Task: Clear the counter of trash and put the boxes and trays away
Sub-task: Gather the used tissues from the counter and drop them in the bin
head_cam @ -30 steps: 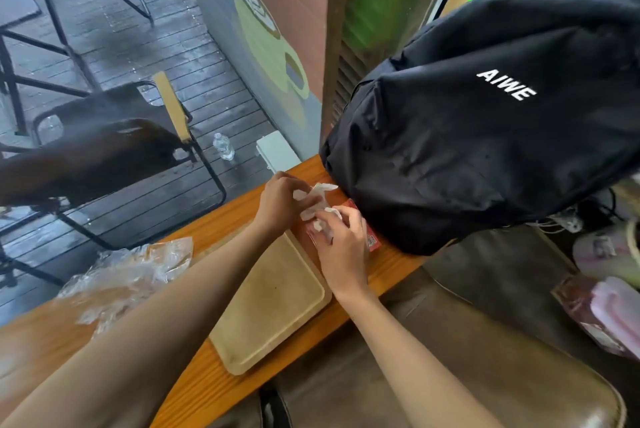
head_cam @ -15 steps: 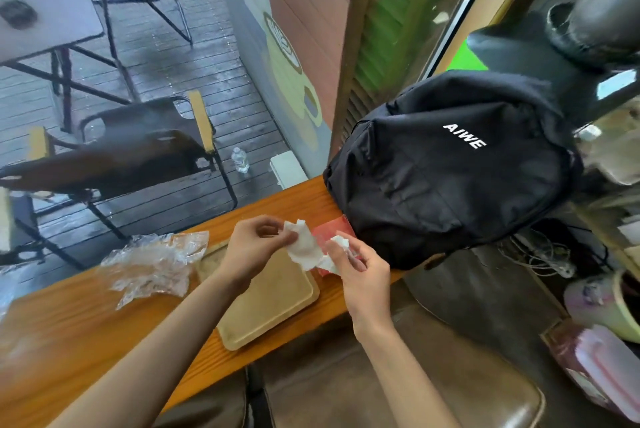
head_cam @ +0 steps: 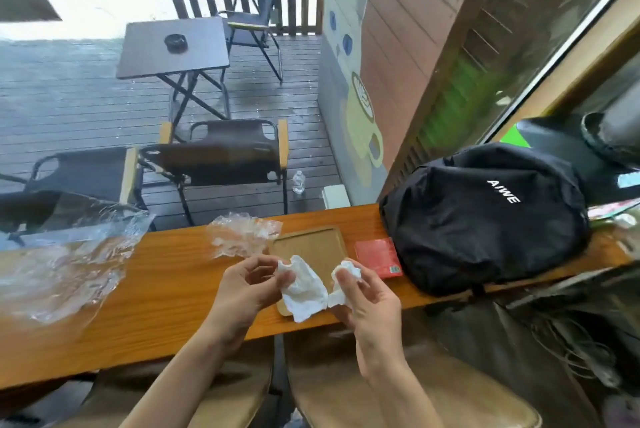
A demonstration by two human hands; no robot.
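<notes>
Both hands hold a crumpled white tissue [head_cam: 304,289] above the near edge of the wooden counter [head_cam: 166,289]. My left hand [head_cam: 246,289] pinches its left end and my right hand [head_cam: 363,299] grips its balled right end. Behind the tissue lies a pale wooden tray [head_cam: 308,244], partly hidden by it. A flat red packet [head_cam: 377,256] rests just right of the tray. Crumpled clear plastic [head_cam: 242,233] sits left of the tray, and a larger clear plastic sheet [head_cam: 65,261] lies at the counter's left end.
A black backpack [head_cam: 485,216] fills the right end of the counter. Brown stools [head_cam: 398,400] stand below the counter's near edge. Beyond the glass are folding chairs [head_cam: 221,157], a small table [head_cam: 173,47] and a water bottle [head_cam: 298,182] on wet decking.
Both hands lifted the tissue off the red packet and drew back toward me, pulling it apart. The view tilted up, so the deck and more of the counter's left end show.
</notes>
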